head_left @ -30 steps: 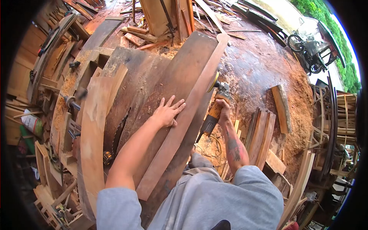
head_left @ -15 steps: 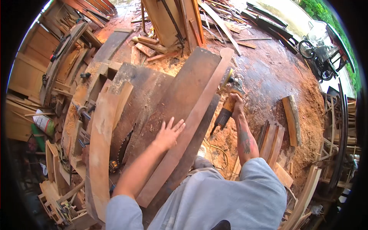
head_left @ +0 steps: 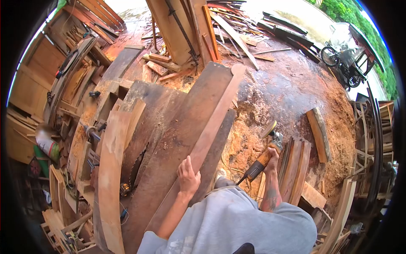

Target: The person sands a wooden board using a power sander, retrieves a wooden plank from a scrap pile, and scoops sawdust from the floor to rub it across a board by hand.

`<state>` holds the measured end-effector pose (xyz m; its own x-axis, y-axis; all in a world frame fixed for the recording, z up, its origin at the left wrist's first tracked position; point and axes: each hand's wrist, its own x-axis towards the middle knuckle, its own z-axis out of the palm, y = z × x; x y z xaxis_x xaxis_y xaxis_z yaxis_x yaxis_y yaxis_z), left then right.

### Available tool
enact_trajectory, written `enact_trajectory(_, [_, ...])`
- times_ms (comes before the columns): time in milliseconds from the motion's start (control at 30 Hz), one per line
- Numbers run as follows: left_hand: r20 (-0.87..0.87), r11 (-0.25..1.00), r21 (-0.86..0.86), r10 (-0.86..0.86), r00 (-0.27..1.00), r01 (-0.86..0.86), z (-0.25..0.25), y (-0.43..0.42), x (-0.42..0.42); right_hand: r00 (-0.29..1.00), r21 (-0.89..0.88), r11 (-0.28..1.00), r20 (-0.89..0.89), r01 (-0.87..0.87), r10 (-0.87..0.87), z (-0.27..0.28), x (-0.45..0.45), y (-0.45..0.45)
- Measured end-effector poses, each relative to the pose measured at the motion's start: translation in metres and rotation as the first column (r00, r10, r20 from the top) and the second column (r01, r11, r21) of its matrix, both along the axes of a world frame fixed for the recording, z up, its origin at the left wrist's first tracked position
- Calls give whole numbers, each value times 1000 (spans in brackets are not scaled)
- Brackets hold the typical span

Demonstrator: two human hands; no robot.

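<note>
Dark worktop (head_left: 157, 101) bore curved board (head_left: 111, 178) along left edge, narrow plank (head_left: 215, 114) toward right edge. Stacked boards (head_left: 297, 169) sat past right edge, crowding sander (head_left: 263, 158) gripped by right hand (head_left: 272, 161). Left hand (head_left: 189, 178) rested on plank, grip unclear. Yellow-black object (head_left: 124, 189) sat beside curved board.

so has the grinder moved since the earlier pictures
Yes. The grinder has moved to the person's right: judged against the long narrow board, it is now farther from that board's edge and nearer the row of reddish planks.

Board (head_left: 213, 129) on worktable (head_left: 169, 144) — grinder (head_left: 256, 168) to the right.
</note>
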<state>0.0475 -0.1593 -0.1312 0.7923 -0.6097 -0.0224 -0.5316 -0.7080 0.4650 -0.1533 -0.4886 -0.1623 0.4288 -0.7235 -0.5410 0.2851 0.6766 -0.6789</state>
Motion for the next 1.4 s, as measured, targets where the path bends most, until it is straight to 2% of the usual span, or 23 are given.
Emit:
enact_trajectory(33, [14,1000,-9,-6,1000,6,19,-2,2,999,27,999,24,21,-22,-1,-6,6])
enact_trajectory(100, [-239,998,-33,47,970,-56,63,-7,11,998,39,998,29,52,-53,10,-12,21])
enact_trajectory(167, [-278,997,-55,42,960,-60,59,4,23,997,73,994,22,76,-78,24,-19,37])
enact_trajectory(267, [-391,997,-15,68,918,-81,77,19,37,998,-23,1000,55,21,-20,34,-36,61])
enact_trajectory(333, [-493,881,-445,-92,865,-161,57,39,45,996,-103,995,82,-12,21,40,-49,81])
enact_trajectory(367, [-551,818,-530,-130,824,-225,83,44,40,994,-136,990,94,-38,51,46,-55,94])
enact_trajectory(467, [-575,820,-526,-150,805,-223,141,61,46,989,-198,979,121,-55,80,62,-69,136])
enact_trajectory(500, [-566,812,-537,-146,812,-228,151,64,53,991,-210,974,92,-81,102,68,-73,149])
enact_trajectory(567, [-538,621,-724,-238,809,-299,174,70,67,991,-254,961,53,-104,122,80,-78,177])
enact_trajectory(600, [-524,608,-735,-231,820,-298,190,72,72,988,-267,957,66,-116,138,83,-83,189])
enact_trajectory(667, [-330,379,-902,-300,895,-206,231,79,83,982,-324,929,-5,-181,189,82,-94,209])
enact_trajectory(700, [-307,367,-910,-281,909,-193,254,85,88,983,-298,940,27,-166,182,77,-98,216])
enact_trajectory(767, [-253,218,-957,-305,918,-191,298,99,95,984,-237,959,55,-153,171,78,-99,234])
enact_trajectory(800, [-227,211,-962,-280,933,-171,317,105,100,984,-205,967,55,-153,168,88,-99,245])
enact_trajectory(933, [-72,132,-990,-159,985,-51,370,130,120,960,-363,903,65,-231,272,76,-100,257])
enact_trajectory(1033, [-86,123,-990,-136,987,-70,385,148,147,958,-270,947,174,-175,227,59,-81,256])
enact_trajectory(1067, [-56,119,-992,-111,992,-42,396,157,145,932,-311,932,247,-184,266,73,-75,259])
enact_trajectory(1133, [-113,201,-972,48,992,-120,412,170,137,918,-348,916,262,-199,299,46,-63,245])
enact_trajectory(1167, [17,191,-982,64,998,4,405,176,159,937,-332,928,241,-166,254,51,-60,248])
enact_trajectory(1200, [-11,151,-988,37,999,-17,400,182,179,936,-268,934,196,-237,294,46,-57,240])
enact_trajectory(1333, [-24,31,-999,78,997,-27,401,191,169,903,-351,903,256,-247,346,38,-25,225])
enact_trajectory(1367, [35,131,-991,199,979,8,397,193,161,894,-368,892,256,-262,368,37,-20,222])
enact_trajectory(1400, [30,139,-990,207,978,1,396,195,157,888,-382,881,247,-279,388,35,-20,219])
